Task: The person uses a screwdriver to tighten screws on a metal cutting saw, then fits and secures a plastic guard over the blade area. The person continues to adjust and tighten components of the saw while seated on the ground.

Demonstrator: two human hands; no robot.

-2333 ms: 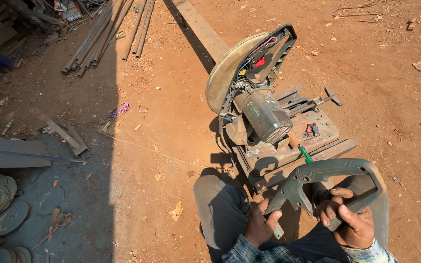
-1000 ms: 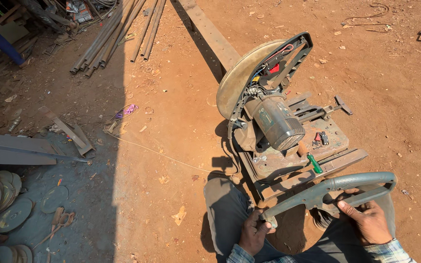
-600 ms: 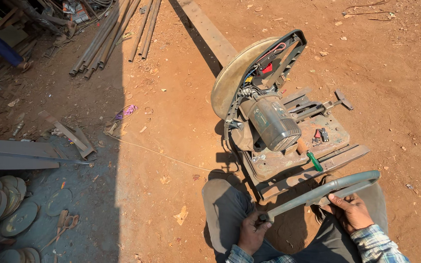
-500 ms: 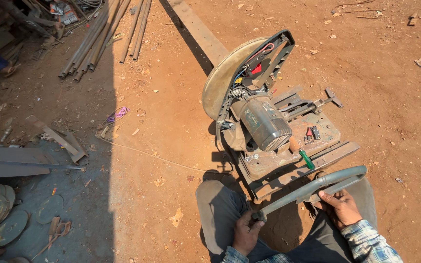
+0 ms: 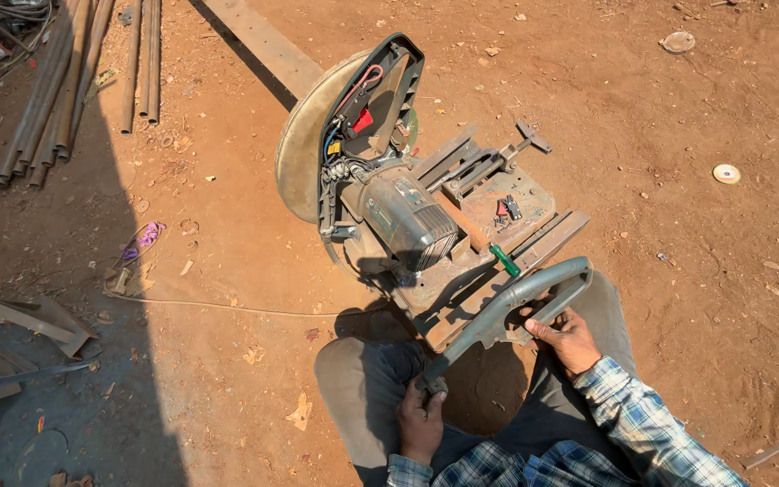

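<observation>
Hands come first in the view: the left hand (image 5: 421, 422) is fisted tight around the lower end of a grey metal handle frame (image 5: 508, 301), between the person's knees, and the right hand (image 5: 568, 335) has its fingers curled over the frame's upper loop, thumb side up. Both wrists sit low in checked sleeves, elbows tucked back, so the frame slants from the lap up toward the machine. The frame's loop end lies just at the near edge of the rusty base plate (image 5: 534, 194) of a chop saw (image 5: 380, 194).

A slip is my main worry here. The frame is held only at its two ends, and if the left fist loosens, the long piece could swing down onto the legs. The right fingers lie close to the plate's edge, so a sudden shove could pinch them against it.

Beyond the hands, a green-handled screwdriver (image 5: 481, 246) lies across the plate beside the motor housing (image 5: 405, 219), and small loose parts (image 5: 505, 209) sit further back. The round blade guard (image 5: 308, 149) stands tilted up. Far off lie rusty pipes (image 5: 65, 77) and a long steel bar (image 5: 259, 45) on red dirt
</observation>
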